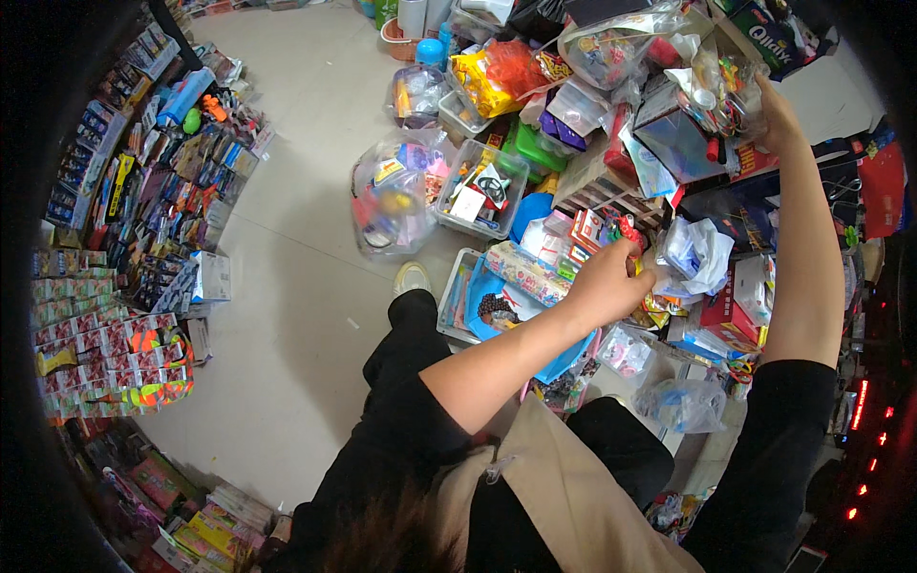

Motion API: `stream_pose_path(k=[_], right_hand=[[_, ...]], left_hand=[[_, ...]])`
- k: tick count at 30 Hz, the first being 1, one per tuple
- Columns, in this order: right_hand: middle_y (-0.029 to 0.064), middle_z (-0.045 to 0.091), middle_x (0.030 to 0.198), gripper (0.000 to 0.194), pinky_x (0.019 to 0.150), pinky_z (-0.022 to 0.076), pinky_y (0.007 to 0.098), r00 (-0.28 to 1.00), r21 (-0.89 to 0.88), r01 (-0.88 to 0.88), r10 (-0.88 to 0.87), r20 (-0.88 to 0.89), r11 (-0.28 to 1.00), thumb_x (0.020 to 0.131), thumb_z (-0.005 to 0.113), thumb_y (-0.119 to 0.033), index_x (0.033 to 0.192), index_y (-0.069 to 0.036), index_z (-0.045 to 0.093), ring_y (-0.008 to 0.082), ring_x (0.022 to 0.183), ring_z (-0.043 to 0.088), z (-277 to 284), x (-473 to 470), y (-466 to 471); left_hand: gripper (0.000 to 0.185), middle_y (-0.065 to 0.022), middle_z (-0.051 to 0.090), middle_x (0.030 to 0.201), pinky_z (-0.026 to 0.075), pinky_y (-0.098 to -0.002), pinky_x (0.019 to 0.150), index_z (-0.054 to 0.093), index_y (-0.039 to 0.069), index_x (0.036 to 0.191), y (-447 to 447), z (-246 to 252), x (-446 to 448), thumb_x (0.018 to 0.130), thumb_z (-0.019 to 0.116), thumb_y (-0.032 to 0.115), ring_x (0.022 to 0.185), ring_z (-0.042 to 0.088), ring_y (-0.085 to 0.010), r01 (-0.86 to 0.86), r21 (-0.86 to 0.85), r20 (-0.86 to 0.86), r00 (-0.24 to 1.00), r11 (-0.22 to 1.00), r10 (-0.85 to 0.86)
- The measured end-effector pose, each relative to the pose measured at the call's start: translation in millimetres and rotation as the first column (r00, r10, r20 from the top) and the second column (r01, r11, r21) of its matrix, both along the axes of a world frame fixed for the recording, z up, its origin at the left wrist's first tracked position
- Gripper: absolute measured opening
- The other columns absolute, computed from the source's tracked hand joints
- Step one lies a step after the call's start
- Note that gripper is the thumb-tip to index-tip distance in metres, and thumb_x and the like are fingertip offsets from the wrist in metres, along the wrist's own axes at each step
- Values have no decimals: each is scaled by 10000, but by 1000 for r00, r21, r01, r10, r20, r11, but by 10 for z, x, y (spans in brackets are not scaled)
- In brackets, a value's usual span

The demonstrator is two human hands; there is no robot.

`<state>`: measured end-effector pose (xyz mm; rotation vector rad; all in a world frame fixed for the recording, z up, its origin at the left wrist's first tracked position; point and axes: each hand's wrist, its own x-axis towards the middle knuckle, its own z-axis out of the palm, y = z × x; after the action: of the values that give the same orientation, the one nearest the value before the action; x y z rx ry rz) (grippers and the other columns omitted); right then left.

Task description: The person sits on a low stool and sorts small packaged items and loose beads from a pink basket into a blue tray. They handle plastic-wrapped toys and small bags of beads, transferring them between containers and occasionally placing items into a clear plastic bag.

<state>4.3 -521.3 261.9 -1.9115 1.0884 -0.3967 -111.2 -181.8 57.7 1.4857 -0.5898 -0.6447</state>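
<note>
My right hand (777, 114) reaches to the upper right and grips a clear plastic bag (723, 93) with small colourful items in it. The bag hangs over a dark glossy box (680, 140). My left hand (612, 283) is curled above the middle of the pile, close to small red items (625, 228) and a white plastic bag (695, 251); whether its fingers hold something is hidden. Below the left forearm lies a blue basin (476, 308) with a patterned long pouch (529, 272) across it. A clear plastic bin (481, 190) of mixed small things stands further left.
A stuffed clear bag (397, 193) rests on the tiled floor (286, 286) beside the bins. Packed rows of small packaged goods (193, 172) stand along the left. A yellow packet (480, 82) and a green container (530, 147) lie in the heap. My shoe (412, 278) is near the basin.
</note>
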Motion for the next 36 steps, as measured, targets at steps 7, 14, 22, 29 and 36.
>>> stream_pose_path(k=[7, 14, 22, 29, 36], right_hand=[[249, 508, 1321, 798, 961, 433, 420, 996, -458, 78, -55, 64, 885, 877, 536, -586, 1399, 3, 403, 313, 1163, 552, -62, -307, 471], [156, 662, 996, 329, 865, 474, 404, 878, -952, -171, 477, -29, 255, 790, 722, -212, 1036, -12, 633, 343, 924, 624, -1596, -1154, 1904], [196, 645, 1012, 305, 896, 473, 433, 631, -418, -763, 707, -320, 492, 789, 673, -200, 1008, 11, 651, 359, 1011, 594, -3438, -933, 2774], [256, 634, 1098, 359, 862, 497, 456, 547, -4, -713, 552, -630, 701, 822, 647, -268, 1012, 36, 619, 375, 1015, 624, -4148, 19, 2892], [247, 642, 1108, 508, 931, 485, 422, 873, 49, -263, 259, -413, 964, 752, 705, -350, 1069, 35, 609, 371, 1054, 622, -4604, 349, 3017]], left_hand=[[423, -213, 644, 993, 501, -442, 811, 565, -43, 1077, 62, -2, -129, 821, 645, 284, 913, 636, -365, 165, 88, 196, 964, 982, -179], [289, -212, 625, 986, 524, -475, 721, 587, -24, 1018, 360, -100, -663, 790, 604, 151, 879, 648, -357, 454, 476, 494, 571, 753, -656], [340, -120, 650, 1167, 505, -449, 802, 643, 82, 1177, 520, -244, -1614, 858, 593, 190, 1041, 635, -285, 700, 713, 29, 29, 41, -999], [529, -137, 388, 1480, 400, -485, 1009, 344, 173, 1472, 380, -291, -1493, 961, 396, 301, 1316, 428, -314, 658, 751, 59, -147, -53, -987], [566, -121, 343, 1509, 351, -504, 1037, 318, 177, 1485, 531, -346, -1363, 952, 400, 347, 1357, 361, -317, 759, 632, 113, 109, 156, -988]])
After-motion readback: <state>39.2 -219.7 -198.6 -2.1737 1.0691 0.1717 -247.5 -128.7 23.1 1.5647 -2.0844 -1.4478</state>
